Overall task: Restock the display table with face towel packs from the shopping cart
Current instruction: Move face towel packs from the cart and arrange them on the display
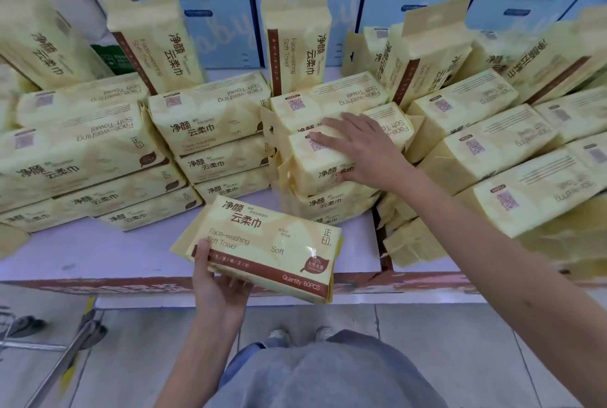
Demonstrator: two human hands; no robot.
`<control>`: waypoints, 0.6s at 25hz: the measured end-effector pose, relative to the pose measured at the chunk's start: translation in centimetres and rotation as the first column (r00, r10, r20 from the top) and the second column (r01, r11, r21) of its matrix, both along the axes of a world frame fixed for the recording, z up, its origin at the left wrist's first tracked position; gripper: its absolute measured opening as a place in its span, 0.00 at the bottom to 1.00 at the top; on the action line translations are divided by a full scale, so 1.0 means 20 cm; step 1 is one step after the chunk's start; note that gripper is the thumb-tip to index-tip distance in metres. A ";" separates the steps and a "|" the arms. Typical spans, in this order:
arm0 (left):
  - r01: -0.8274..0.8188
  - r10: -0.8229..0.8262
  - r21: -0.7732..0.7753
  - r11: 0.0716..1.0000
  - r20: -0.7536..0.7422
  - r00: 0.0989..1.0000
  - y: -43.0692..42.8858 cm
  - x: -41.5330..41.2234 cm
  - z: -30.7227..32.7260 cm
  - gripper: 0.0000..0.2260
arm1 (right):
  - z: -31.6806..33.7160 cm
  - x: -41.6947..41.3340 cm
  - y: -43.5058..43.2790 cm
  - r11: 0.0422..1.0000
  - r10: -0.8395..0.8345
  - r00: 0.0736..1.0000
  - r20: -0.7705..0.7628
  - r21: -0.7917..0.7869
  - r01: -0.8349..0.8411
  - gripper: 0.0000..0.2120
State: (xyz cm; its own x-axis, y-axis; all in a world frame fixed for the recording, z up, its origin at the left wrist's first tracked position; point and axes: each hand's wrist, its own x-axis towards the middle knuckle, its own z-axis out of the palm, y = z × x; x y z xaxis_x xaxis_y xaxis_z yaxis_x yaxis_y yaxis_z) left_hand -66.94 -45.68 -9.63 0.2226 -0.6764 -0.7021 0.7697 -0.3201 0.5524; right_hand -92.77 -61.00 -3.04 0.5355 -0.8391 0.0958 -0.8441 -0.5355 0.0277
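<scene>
Two grips are working above the pale lilac display surface (pixel 82 243). Our left grip (pixel 218 286) is gripping the corner of a flat yellow plastic face towel pack (pixel 272 243), holding it over the surface's front edge. Our right grip (pixel 364 151) is resting flat, fingers (pixel 335 126) straight, on the top yellow pack (pixel 305 161) of the middle stack (pixel 328 204).
</scene>
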 end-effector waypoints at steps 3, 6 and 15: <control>-0.002 0.002 -0.008 1.000 -0.004 1.000 0.01 -0.03 0.00 0.14 | -0.03 0.01 0.04 0.998 -0.049 0.998 0.047 -0.024 0.050 0.46; 0.009 -0.009 -0.007 1.000 -0.001 1.000 0.01 -0.04 0.00 0.14 | -0.04 0.01 0.08 0.994 -0.101 0.991 0.089 -0.019 0.103 0.44; 0.033 -0.033 -0.047 0.998 -0.008 0.999 0.04 -0.04 -0.04 0.17 | -0.21 0.16 0.63 0.801 -0.491 0.031 0.870 0.438 0.407 0.12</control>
